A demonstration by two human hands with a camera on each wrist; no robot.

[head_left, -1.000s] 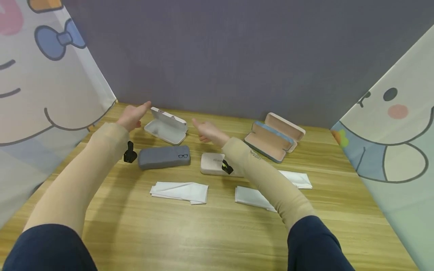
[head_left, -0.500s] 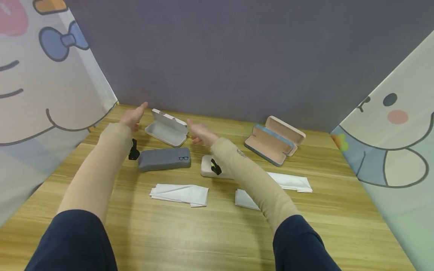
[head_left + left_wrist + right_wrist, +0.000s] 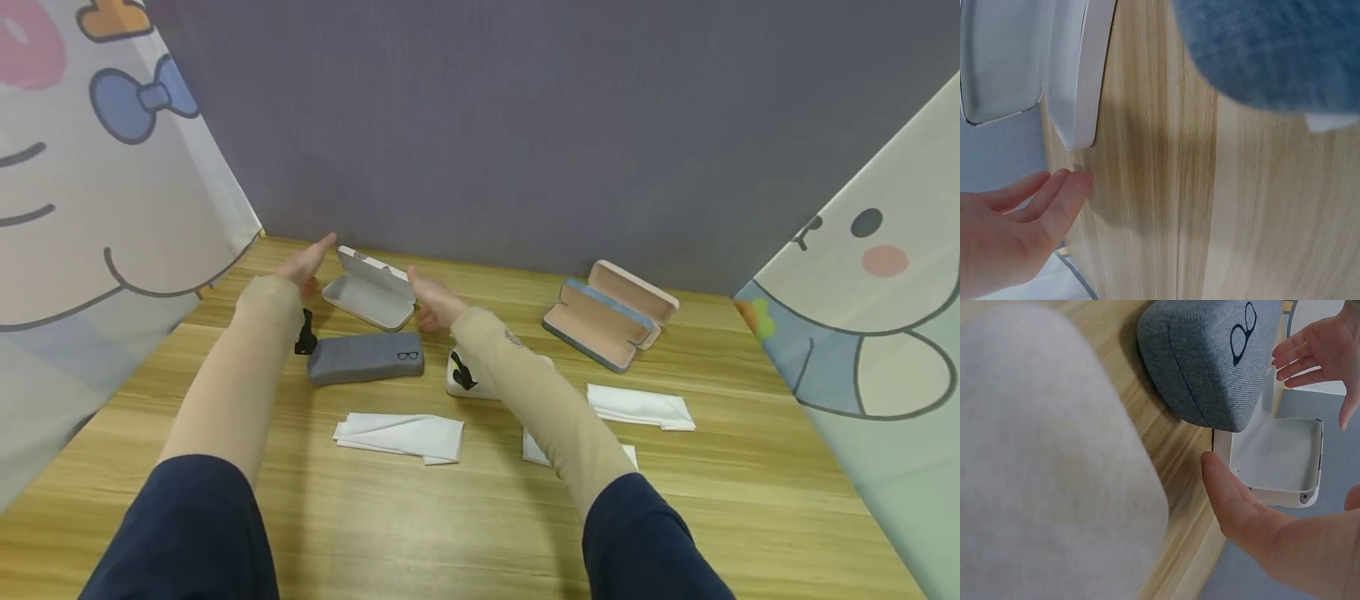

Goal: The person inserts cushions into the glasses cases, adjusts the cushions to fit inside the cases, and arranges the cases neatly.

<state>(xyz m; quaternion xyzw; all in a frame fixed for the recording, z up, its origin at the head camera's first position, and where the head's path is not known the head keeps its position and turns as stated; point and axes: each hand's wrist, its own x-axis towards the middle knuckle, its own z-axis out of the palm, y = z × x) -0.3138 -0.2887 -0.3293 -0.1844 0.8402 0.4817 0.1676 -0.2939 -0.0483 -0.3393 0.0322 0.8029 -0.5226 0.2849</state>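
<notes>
A closed grey fabric glasses case, marked with a spectacles outline, is laid on the wood-grain table. Just behind it, an open white glasses case is flanked by two hands, its lid raised at the back. The left hand is held behind the grey case's left end, fingers extended and nothing gripped. The right hand is held behind its right end, fingers likewise stretched out, nothing grasped; whether the white case is touched by it cannot be told. To the right of the grey case, a cream glasses case is partly covered by the right forearm. Farther right and behind, an open peach-lined glasses case is placed. In front of the grey case, a folded white cloth is laid.
</notes>
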